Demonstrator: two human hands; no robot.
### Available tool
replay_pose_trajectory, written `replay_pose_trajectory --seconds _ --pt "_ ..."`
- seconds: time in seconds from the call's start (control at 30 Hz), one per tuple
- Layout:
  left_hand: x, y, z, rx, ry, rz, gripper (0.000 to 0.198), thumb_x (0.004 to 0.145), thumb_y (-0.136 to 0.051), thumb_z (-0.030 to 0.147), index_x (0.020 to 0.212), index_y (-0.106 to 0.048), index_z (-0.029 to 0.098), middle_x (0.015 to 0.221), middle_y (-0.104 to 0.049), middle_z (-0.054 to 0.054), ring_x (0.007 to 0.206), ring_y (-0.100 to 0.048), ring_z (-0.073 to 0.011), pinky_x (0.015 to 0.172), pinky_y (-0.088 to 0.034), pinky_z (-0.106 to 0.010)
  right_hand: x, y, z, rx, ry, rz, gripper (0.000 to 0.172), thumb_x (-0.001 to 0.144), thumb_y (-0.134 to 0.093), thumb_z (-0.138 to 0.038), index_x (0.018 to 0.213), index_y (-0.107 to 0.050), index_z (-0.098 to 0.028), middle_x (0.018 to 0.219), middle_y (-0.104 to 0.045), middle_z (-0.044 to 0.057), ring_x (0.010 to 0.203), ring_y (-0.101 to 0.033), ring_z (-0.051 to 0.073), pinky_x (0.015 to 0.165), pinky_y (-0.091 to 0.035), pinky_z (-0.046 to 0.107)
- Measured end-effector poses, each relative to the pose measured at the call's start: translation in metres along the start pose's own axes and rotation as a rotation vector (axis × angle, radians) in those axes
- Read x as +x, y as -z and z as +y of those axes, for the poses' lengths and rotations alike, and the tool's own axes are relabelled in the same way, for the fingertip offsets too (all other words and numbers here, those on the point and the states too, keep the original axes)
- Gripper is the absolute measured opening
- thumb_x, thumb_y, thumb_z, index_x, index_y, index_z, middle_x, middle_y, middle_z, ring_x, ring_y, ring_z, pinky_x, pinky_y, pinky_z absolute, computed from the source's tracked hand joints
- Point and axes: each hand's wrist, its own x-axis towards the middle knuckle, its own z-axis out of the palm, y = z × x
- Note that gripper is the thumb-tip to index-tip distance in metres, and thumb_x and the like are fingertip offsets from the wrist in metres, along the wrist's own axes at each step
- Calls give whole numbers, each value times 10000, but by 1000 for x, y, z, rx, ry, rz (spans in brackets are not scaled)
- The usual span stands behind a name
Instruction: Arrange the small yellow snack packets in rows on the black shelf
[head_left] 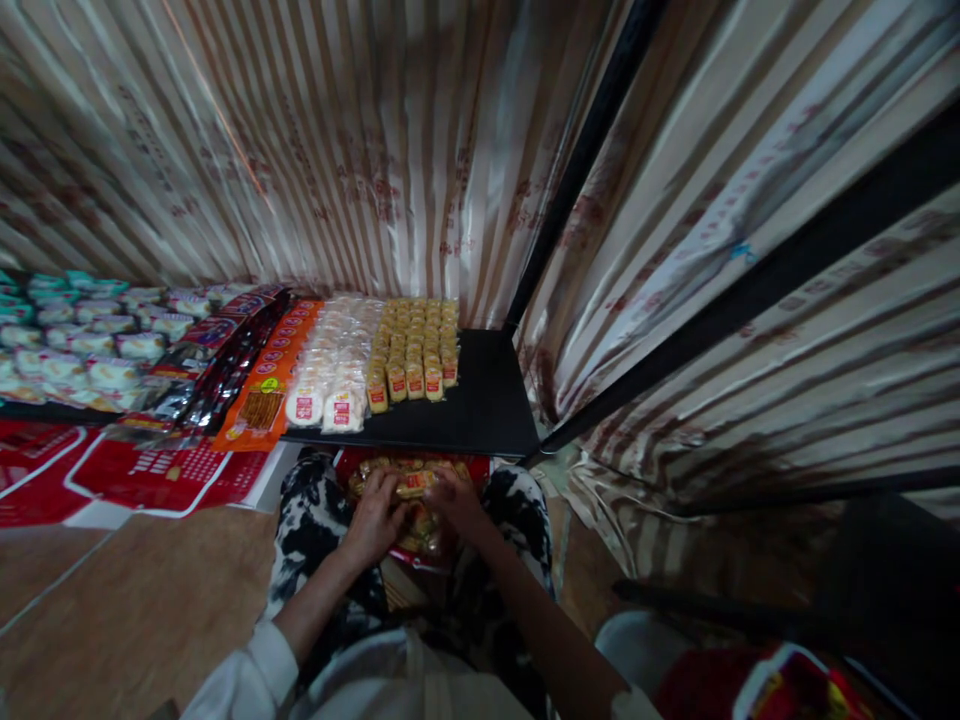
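Note:
Between my knees lies a red bag (431, 562) with several small yellow wrapped snacks inside. Above it, a wrapped snack (415, 484) with a red and yellow label is held level between both hands. My left hand (375, 518) has its fingers closed at the snack's left end. At the right end, the fingers of my right hand (456, 503) are closed on it too. Just beyond, rows of similar yellow wrapped snacks (415, 360) stand on a black shelf (491, 390). The fingertips are partly blurred in the dim light.
Left of the yellow rows are white wrapped snacks (341, 375), an orange packet (266, 395), dark packets (217, 370) and pale packs (97, 345). A striped curtain (337, 150) hangs behind. Black poles (585, 150) slant at the right, above a red bag (795, 690).

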Motion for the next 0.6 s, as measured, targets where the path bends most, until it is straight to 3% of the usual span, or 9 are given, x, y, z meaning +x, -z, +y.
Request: replay_pose_trajectory --seconds 0.17,0.33,0.43,0.6 --pt "2 0 18 -61 3 74 228 780 -475 207 989 -566 205 1097 -512 -81 1079 -488 -203 964 -399 -389 6 12 -25 213 -51 -13 402 678 -613 -354 1049 -578 -206 1003 -668 54 894 -630 190 790 -502 346" --pt "10 -3 32 -156 67 132 188 783 -470 218 933 -582 201 1030 -551 -74 1007 -530 -194 882 -453 -365 11 26 -43 346 -83 15 484 653 -622 -280 1120 -536 -188 892 -679 32 720 -639 152 659 -511 281" --pt "18 -11 34 -211 155 172 244 752 -512 226 988 -560 186 1013 -581 -74 960 -554 -195 825 -473 -351 17 32 -54 394 -81 70 497 640 -630 -259 1122 -527 -194 872 -675 25 730 -642 154 650 -510 267" --pt "36 -27 36 -419 281 121 279 731 -540 251 997 -527 169 871 -627 -38 765 -603 -152 726 -492 -296 30 37 -61 394 -5 137 490 641 -649 -290 1107 -524 -201 862 -675 31 763 -648 173 692 -522 299"
